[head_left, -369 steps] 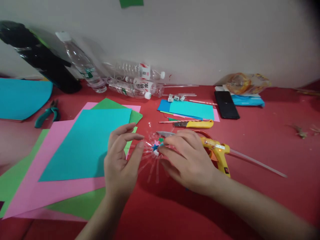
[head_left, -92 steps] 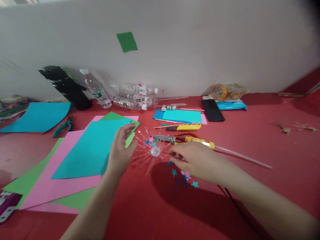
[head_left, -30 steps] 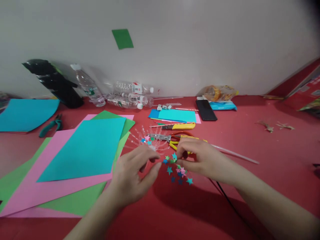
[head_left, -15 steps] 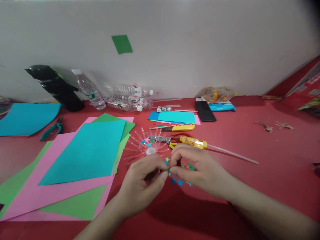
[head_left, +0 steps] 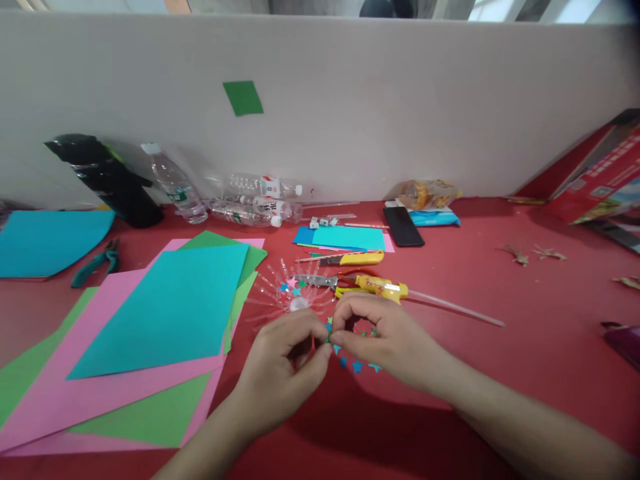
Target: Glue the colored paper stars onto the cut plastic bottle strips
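Observation:
My left hand (head_left: 285,363) and my right hand (head_left: 380,337) meet fingertip to fingertip above the red table. Between their pinched thumbs and forefingers is a tiny green paper piece (head_left: 329,338), mostly covered by the fingers; its exact shape is hidden. Under and around my right hand lie several small paper stars, among them a blue star (head_left: 357,367). Just beyond my left hand a clear plastic bottle piece cut into splayed strips (head_left: 299,304) rests on the table, with a few coloured stars on its strips.
Coloured paper sheets (head_left: 165,307) spread at the left, near green-handled pliers (head_left: 97,263). Scissors (head_left: 320,281), a yellow utility knife (head_left: 360,259) and a yellow-handled tool (head_left: 380,287) lie ahead. A phone (head_left: 403,227), plastic bottles (head_left: 255,211) and a black flask (head_left: 110,180) are along the partition.
The camera view has tilted up slightly, showing space above the partition. Both hands stay pinched together on the small green piece, with little movement.

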The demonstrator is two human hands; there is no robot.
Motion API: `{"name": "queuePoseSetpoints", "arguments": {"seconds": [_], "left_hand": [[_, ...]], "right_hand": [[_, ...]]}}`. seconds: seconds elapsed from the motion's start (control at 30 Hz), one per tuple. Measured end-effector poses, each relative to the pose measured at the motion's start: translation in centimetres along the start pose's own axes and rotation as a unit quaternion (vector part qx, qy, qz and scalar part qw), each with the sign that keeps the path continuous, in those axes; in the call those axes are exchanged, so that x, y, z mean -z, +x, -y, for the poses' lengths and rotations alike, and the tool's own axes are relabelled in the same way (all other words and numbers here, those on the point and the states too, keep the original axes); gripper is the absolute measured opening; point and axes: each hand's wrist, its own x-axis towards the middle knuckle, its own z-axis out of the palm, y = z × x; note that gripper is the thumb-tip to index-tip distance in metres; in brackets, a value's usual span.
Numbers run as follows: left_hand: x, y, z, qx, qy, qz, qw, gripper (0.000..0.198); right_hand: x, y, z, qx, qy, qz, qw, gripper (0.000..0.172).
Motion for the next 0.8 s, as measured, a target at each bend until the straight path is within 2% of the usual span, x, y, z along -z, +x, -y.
{"name": "queuePoseSetpoints", "arguments": {"seconds": [0.1,0.13,0.2,0.23,0.33,0.43,0.57,0.67,0.8], "left_hand": [[0.2,0.2,0.2,-0.003,-0.001,-0.029,1.000,0.016],[0.3,0.3,0.4,-0.004,-0.006,-0.041,0.999,0.016],[0.5,0.3,0.7,0.006,-0.017,-0.064,0.998,0.016],[0.5,0.3,0.9,0.015,-0.024,-0.073,0.997,0.016],[0.5,0.2,1.4,0.049,-0.051,-0.078,0.994,0.014],[0.3,0.2,1.3,0.063,-0.061,-0.074,0.993,0.013],[0.2,0.4,0.8,0.071,-0.053,-0.081,0.993,0.014],[0.3,0.6,0.9,0.079,-0.055,-0.094,0.991,0.015],[0.5,0.4,1.2,0.094,-0.070,-0.108,0.987,0.012]], "right_hand": [[1.3,0.0,-0.9,-0.002,-0.179,-0.009,0.984,0.017],[2.0,0.0,-1.5,-0.032,-0.264,-0.021,0.964,0.022],[3.4,-0.1,-2.8,-0.155,-0.409,-0.045,0.898,0.029],[4.0,-0.2,-3.6,-0.186,-0.427,-0.054,0.883,0.033],[5.4,-0.5,-5.8,-0.238,-0.427,-0.063,0.870,0.039],[6.1,-0.8,-7.6,-0.263,-0.399,-0.066,0.876,0.042],[6.9,-1.0,-9.2,-0.272,-0.316,-0.054,0.907,0.041],[7.3,-0.9,-9.8,-0.268,-0.210,-0.061,0.938,0.035],[7.2,-1.0,-9.5,-0.219,-0.015,-0.077,0.973,0.032]]}}
